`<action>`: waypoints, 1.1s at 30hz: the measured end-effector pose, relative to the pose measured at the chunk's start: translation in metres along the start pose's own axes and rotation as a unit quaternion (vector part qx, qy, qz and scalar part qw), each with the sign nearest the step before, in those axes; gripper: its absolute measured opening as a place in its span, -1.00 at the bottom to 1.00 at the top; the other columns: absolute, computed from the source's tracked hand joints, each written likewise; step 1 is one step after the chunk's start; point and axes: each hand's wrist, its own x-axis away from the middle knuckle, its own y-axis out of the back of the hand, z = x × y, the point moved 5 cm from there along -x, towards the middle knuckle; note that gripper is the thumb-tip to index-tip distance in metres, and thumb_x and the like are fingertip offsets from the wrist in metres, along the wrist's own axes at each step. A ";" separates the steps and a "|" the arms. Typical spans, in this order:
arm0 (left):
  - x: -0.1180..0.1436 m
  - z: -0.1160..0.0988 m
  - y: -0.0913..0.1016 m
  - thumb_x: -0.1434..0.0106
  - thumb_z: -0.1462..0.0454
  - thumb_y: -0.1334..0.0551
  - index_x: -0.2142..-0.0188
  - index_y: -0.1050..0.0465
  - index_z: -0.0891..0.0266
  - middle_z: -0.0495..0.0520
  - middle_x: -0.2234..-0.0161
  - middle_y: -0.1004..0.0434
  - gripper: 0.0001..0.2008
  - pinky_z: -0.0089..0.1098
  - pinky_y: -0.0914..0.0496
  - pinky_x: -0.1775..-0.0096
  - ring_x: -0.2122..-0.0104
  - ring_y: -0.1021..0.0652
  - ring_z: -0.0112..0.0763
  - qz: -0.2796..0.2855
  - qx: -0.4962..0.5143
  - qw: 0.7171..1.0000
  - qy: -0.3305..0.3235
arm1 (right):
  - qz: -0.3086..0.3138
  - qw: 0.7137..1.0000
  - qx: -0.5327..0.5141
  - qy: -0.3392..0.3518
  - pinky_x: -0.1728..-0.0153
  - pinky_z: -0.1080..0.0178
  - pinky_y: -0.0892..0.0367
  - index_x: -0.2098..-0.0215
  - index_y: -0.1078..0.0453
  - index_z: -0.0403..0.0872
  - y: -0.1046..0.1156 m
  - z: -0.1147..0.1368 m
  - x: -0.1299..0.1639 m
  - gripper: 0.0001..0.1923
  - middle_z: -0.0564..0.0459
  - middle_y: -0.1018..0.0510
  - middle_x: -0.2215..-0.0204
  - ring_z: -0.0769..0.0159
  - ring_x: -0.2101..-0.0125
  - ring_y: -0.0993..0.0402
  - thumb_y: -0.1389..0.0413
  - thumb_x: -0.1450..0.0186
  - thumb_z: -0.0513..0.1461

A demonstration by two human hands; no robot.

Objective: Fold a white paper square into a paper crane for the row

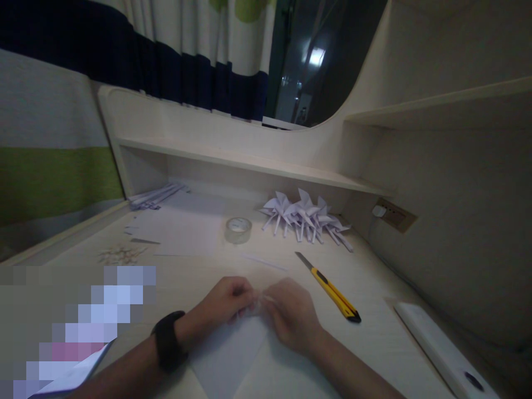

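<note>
A white sheet of paper (233, 354) lies slanted beneath my hands near the desk's front. At its far corner my left hand (233, 296), a black watch (168, 341) on its wrist, is closed in a pinch on the paper. My right hand (293, 316) is closed at the same corner, its fingers curled in and a little blurred. Fingertips of both hands nearly meet, hiding the pinched part. A thin paper strip (266, 261) lies just beyond them. To the right rests a yellow utility knife (336, 293) with its blade out.
A roll of clear tape (238, 230) stands behind my hands. Several paper pinwheels (305, 213) are piled at the back right. Paper sheets (191, 221), rolled paper sticks (155, 197) and small wooden pieces (122, 254) lie at left. A white oblong device (440, 349) sits at right.
</note>
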 end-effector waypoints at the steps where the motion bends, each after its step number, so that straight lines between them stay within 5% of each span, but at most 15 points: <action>1: 0.000 -0.002 0.000 -0.16 0.08 -0.15 0.53 -0.36 0.27 -0.06 0.65 -0.33 -0.70 -0.47 -0.19 0.56 0.64 -0.32 -0.49 0.000 0.001 1.000 -0.001 | -0.004 1.000 0.001 -0.009 0.37 0.20 -0.29 0.27 -0.36 -0.09 0.001 -0.001 0.000 -0.89 -0.03 -0.51 0.43 0.25 0.41 -0.38 -0.01 -0.26 -0.31; 5: 0.002 -0.008 0.000 -0.17 0.06 -0.12 0.53 -0.36 0.27 -0.07 0.65 -0.30 -0.68 -0.47 -0.19 0.55 0.62 -0.32 -0.48 -0.002 0.005 1.000 -0.006 | -0.025 0.998 0.005 -0.049 0.41 0.23 -0.29 0.28 -0.33 -0.09 0.004 -0.004 0.001 -0.91 -0.02 -0.48 0.45 0.25 0.42 -0.38 -0.03 -0.23 -0.28; 18: 0.002 -0.009 -0.003 -0.19 0.20 -0.09 0.55 -0.38 0.27 -0.04 0.61 -0.36 -0.74 -0.46 -0.24 0.49 0.56 -0.38 -0.45 0.017 -0.053 0.998 -0.040 | 0.013 1.000 0.008 0.014 0.38 0.20 -0.25 0.30 -0.32 -0.08 -0.002 0.005 -0.001 -0.86 -0.03 -0.50 0.43 0.25 0.42 -0.34 0.05 -0.25 -0.34; 33: 0.005 -0.014 -0.002 -0.19 0.25 -0.13 0.52 -0.41 0.27 -0.04 0.55 -0.45 -0.80 -0.47 -0.22 0.44 0.50 -0.40 -0.44 -0.010 -0.110 0.990 -0.083 | 0.049 0.998 0.028 -0.011 0.40 0.17 -0.24 0.32 -0.36 -0.09 -0.005 0.005 0.001 -0.84 -0.06 -0.46 0.43 0.22 0.41 -0.33 0.07 -0.26 -0.29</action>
